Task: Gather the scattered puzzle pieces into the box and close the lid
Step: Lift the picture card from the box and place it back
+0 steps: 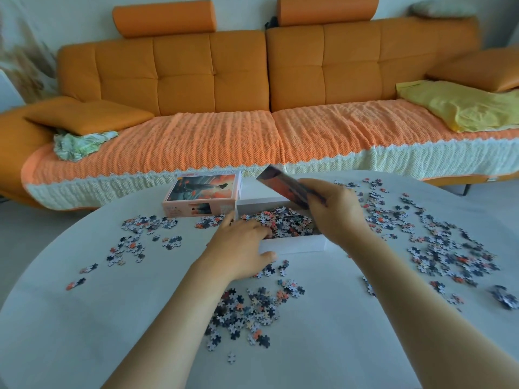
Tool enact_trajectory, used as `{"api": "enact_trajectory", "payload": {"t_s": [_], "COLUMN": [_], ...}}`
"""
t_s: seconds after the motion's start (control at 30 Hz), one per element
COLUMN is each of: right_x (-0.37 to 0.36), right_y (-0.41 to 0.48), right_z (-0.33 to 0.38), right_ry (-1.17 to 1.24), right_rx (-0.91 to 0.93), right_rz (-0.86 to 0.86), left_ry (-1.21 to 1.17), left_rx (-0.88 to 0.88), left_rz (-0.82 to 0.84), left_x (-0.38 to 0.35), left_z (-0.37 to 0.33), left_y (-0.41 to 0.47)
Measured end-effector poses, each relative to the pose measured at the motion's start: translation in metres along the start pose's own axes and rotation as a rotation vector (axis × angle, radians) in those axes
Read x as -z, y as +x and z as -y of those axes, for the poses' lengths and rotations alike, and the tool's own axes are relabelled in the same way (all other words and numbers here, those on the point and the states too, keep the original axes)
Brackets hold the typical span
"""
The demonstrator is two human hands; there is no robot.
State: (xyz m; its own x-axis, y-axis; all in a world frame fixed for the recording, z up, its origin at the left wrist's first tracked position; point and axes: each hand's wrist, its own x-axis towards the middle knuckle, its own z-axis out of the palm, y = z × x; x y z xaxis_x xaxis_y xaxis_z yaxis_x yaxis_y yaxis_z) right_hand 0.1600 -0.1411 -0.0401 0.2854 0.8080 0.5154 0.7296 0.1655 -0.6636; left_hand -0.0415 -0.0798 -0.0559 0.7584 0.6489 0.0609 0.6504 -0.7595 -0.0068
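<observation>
A white open box sits mid-table, holding a heap of puzzle pieces. My left hand rests on the box's near left corner, fingers reaching over the rim onto the pieces inside. My right hand hovers over the box's right side, gripping a folded printed sheet that slants up to the left. The picture lid lies just left of the box. Loose pieces lie scattered to the right, in front and to the left.
The table is round and white, its edge curving at left and right. An orange sofa with a knitted cover stands right behind it. A yellow cloth and cushions lie on the sofa.
</observation>
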Motion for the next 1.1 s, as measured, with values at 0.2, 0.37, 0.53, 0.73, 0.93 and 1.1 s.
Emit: {"api": "enact_trajectory", "payload": {"t_s": [0.2,0.37,0.53,0.73,0.93,1.1], "right_x": [-0.026,-0.035,-0.031,-0.033,-0.026,-0.023], "right_y": [-0.016,-0.022,-0.026,-0.027,-0.022,-0.024], "right_z": [0.001,-0.001,0.004,-0.003,-0.015,-0.012], "right_ry": [-0.136,-0.301,-0.357,-0.436,-0.547,-0.517], "right_rx": [0.247,0.261,0.09,0.147,0.131,0.17], "right_rz": [0.111,0.224,0.404,0.476,0.489,0.385], "left_ry": [-0.246,-0.329,-0.28,-0.454,-0.587,-0.587], "left_rx": [0.082,0.255,0.199,0.339,0.263,0.264], "left_rz": [-0.37,-0.567,-0.219,-0.132,-0.176,-0.264], "left_x": [0.01,0.001,-0.009,-0.017,-0.018,-0.017], "left_z": [0.024,0.032,0.02,0.011,0.008,0.02], "left_y": [-0.017,-0.022,-0.023,-0.018,-0.007,-0.006]}}
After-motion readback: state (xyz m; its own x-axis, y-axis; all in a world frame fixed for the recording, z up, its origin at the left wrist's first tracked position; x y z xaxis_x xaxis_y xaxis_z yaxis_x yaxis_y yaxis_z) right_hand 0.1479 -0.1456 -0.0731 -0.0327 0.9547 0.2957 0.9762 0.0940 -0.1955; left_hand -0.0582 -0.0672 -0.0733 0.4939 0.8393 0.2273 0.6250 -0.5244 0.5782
